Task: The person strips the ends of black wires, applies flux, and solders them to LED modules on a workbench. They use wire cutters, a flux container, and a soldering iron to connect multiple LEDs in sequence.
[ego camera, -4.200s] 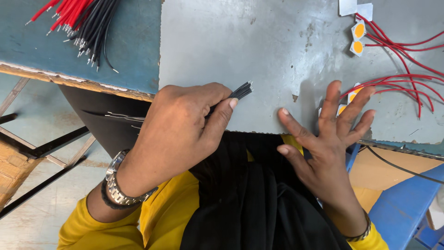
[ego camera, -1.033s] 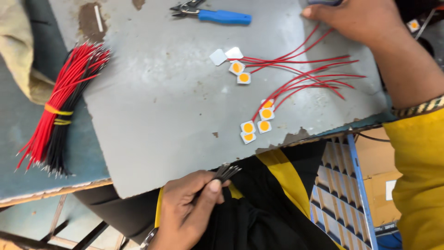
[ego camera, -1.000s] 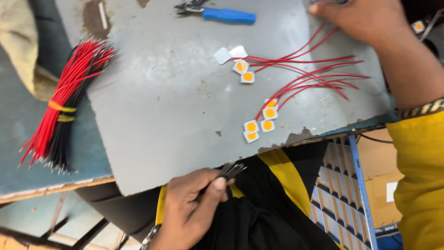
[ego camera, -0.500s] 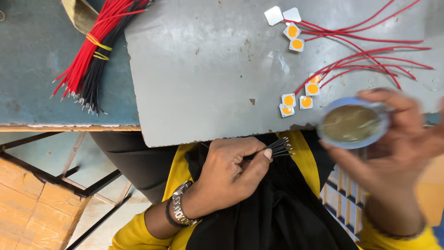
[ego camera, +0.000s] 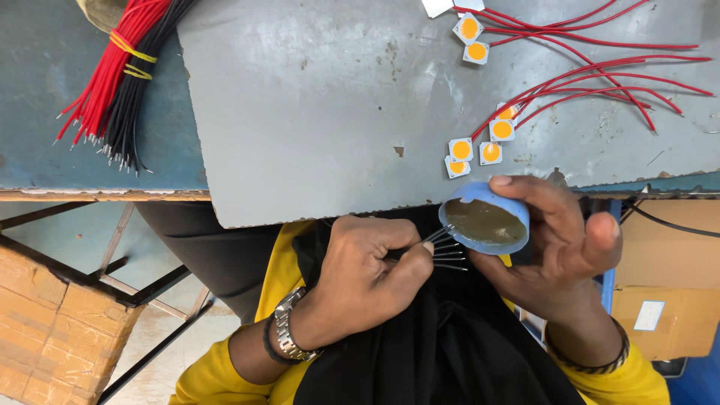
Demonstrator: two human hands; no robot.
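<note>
My left hand (ego camera: pixel 367 270) pinches a small fan of black wires (ego camera: pixel 444 251) with bare metal tips. One tip touches the brownish paste inside a small round blue tin (ego camera: pixel 484 217). My right hand (ego camera: pixel 559 251) grips that tin, tilted toward the wires, just below the edge of the grey metal sheet (ego camera: pixel 337 97). On the sheet close above the tin lie several small square white chips with orange centres (ego camera: pixel 480 142), some joined to red wires (ego camera: pixel 592 82).
A bundle of red and black wires (ego camera: pixel 120 82), tied with yellow bands, lies at the upper left on the blue-grey table (ego camera: pixel 45 135). A cardboard box (ego camera: pixel 52 330) stands at the lower left, another (ego camera: pixel 667 285) at the right. A metal frame (ego camera: pixel 112 262) runs beneath the table.
My right hand has brought the blue tin down from the far side of the sheet to my lap. The left hand has raised the wire tips into the tin.
</note>
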